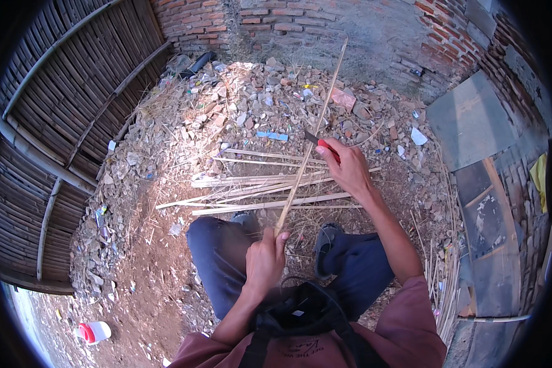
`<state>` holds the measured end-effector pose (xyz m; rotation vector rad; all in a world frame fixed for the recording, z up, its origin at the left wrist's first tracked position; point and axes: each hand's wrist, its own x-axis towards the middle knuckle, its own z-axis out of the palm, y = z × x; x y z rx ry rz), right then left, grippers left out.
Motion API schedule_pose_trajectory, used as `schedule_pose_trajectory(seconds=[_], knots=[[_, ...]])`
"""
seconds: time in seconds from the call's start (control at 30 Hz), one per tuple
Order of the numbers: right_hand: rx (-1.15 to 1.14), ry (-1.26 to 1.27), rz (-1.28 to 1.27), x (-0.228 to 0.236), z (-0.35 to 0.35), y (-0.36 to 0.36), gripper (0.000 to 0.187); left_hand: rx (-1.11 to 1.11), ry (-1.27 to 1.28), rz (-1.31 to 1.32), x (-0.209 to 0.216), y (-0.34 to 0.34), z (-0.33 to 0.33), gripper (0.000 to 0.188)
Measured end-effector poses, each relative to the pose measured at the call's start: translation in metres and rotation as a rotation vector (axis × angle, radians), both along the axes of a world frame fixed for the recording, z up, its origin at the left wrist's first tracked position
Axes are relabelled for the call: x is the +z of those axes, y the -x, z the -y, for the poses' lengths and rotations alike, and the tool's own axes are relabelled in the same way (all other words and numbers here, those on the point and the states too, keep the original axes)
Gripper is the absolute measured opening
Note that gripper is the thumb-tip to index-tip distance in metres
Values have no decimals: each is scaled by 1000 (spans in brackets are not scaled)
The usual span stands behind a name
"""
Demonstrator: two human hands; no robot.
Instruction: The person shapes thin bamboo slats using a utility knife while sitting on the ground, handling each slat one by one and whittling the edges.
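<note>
My left hand grips the near end of a long thin bamboo strip that slants up and away toward the brick wall. My right hand is closed on a knife with a red handle; its dark blade meets the strip about midway along. Several split bamboo strips lie in a loose pile on the dirt in front of my knees.
A heap of rubble and litter fills the ground up to the brick wall. A woven bamboo fence runs along the left. Grey slabs and thin bamboo sticks lie on the right. A white and red bottle rests at lower left.
</note>
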<state>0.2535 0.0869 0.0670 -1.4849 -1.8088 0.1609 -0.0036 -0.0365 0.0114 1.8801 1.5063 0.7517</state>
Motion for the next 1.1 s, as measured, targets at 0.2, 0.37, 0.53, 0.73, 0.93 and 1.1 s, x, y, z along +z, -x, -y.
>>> schedule_pose_trajectory(seconds=[0.2, 0.37, 0.53, 0.73, 0.93, 1.1], knots=[[-60, 91, -303, -10, -17, -24, 41, -13, 29, 108, 1, 17, -17, 34], [8, 90, -432, -20, -6, -19, 36, 24, 60, 226, 7, 24, -28, 34], [282, 160, -212, -19, 30, 17, 32, 6, 110, 342, 31, 15, -32, 31], [543, 19, -68, -19, 47, 45, 28, -62, 159, 452, 24, 12, -41, 23], [583, -41, -48, -23, 44, 50, 26, -124, 263, 681, 18, 13, -40, 30], [599, -116, -63, -27, 44, 53, 24, -95, 247, 633, 28, 11, -40, 26]])
